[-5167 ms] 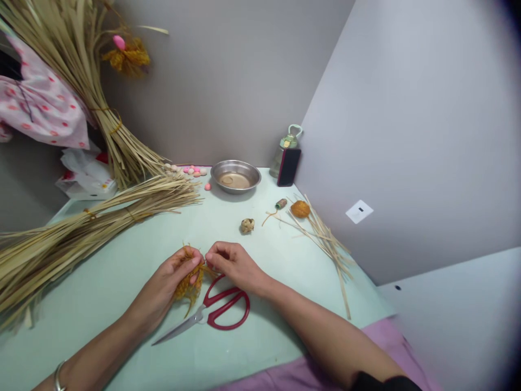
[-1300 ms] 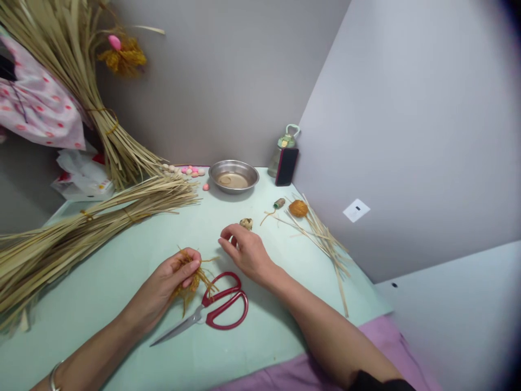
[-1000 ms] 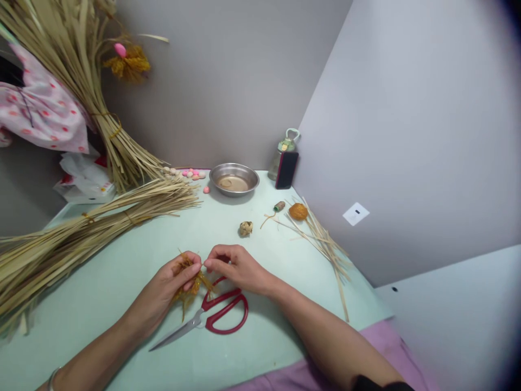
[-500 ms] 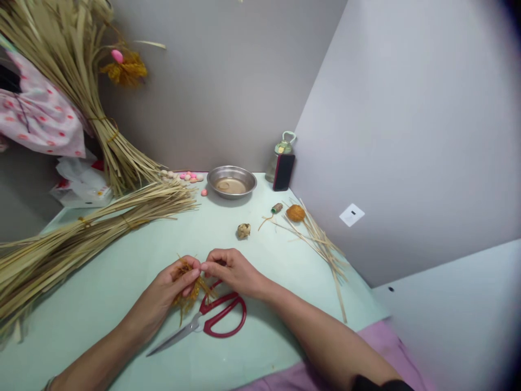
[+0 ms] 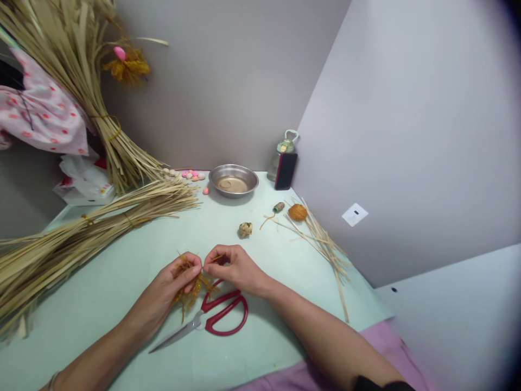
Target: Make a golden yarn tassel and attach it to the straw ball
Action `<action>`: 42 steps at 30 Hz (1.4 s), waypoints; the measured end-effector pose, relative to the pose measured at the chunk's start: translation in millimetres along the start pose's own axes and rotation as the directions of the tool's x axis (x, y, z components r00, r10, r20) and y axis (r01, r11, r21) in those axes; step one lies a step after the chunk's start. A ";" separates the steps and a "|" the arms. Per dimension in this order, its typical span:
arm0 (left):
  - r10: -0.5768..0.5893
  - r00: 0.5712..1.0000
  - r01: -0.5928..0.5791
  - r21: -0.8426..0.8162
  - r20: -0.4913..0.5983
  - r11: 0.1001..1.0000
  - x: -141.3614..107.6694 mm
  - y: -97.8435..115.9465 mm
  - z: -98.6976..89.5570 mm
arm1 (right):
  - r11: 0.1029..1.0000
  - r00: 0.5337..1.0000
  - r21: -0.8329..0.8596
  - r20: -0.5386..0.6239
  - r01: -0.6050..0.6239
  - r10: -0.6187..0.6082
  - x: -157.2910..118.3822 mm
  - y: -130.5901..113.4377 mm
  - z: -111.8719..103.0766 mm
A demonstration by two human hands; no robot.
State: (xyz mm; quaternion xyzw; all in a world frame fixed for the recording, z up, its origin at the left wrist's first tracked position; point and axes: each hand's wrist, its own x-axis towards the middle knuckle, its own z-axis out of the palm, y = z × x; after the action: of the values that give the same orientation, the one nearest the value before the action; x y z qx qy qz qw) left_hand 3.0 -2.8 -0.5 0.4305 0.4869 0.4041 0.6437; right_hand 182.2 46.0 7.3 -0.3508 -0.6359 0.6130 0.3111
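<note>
My left hand (image 5: 183, 276) is closed round a bunch of golden-brown tassel strands (image 5: 191, 293), whose loose ends hang below the fingers. Right beside it, my right hand (image 5: 231, 267) pinches with thumb and forefinger at the edge of the bunch; a thin golden strand shows by its fingers. Fingertips of the two hands nearly meet. Beneath them lie scissors with red handles (image 5: 226, 315), the blades pointing to the lower left and slightly apart. A small speckled ball (image 5: 245, 229) rests on the table beyond the hands.
A metal bowl (image 5: 233, 181) holds liquid at the back, near a phone (image 5: 286, 171) leaning on a bottle (image 5: 280, 149). Long straw bundles (image 5: 101, 217) cover the left side. Thin strips (image 5: 325, 244), a brown ball (image 5: 297, 212) and a small spool (image 5: 279, 207) lie right.
The whole view has shifted slightly. My right hand has moved a little from my left, and a thin strand now shows at its fingers. My left hand keeps its hold.
</note>
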 end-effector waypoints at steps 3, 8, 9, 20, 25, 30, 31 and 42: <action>0.008 1.000 -0.008 -0.014 0.013 1.000 -0.2 0.0 -0.2 | 1.000 1.000 -0.023 -0.007 0.001 -0.001 -0.7 -1.7 1.5; -0.005 1.000 0.005 -0.020 0.028 1.000 0.1 -0.6 -0.4 | 0.999 1.000 -0.032 -0.004 0.022 -0.022 -2.0 -4.0 2.6; -0.010 1.000 0.010 -0.021 0.027 1.000 0.2 -0.6 -0.2 | 0.999 1.000 -0.029 -0.005 0.029 -0.029 -2.1 -3.9 2.6; -0.014 0.999 0.015 -0.016 0.042 1.000 2.8 -6.4 -3.7 | 0.999 0.998 -0.002 0.021 0.052 -0.052 1.0 1.1 -1.1; -0.009 0.998 0.009 0.006 0.068 1.000 3.7 -10.4 -5.7 | 0.989 0.999 -0.145 0.027 0.023 -0.019 -2.3 -4.2 -4.6; -0.022 0.997 0.022 0.006 0.076 1.000 4.4 -10.6 -5.4 | 0.998 0.987 -0.063 0.156 -0.021 0.030 -1.4 0.4 -4.3; -0.021 0.997 0.021 0.004 0.072 1.000 4.5 -9.8 -5.0 | 0.999 0.986 -0.029 0.166 -0.021 0.025 -0.7 1.9 -4.2; -0.010 1.000 0.011 -0.047 0.030 0.999 2.4 -5.0 -3.1 | 0.990 0.996 0.122 0.062 -0.065 0.058 3.9 5.5 -3.1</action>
State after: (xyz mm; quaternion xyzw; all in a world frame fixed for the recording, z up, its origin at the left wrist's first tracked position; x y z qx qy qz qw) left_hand 1.0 -1.6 -6.4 0.4187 0.4700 0.4056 0.6628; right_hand 182.9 51.0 1.9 -0.3321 -0.5943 0.6706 0.2945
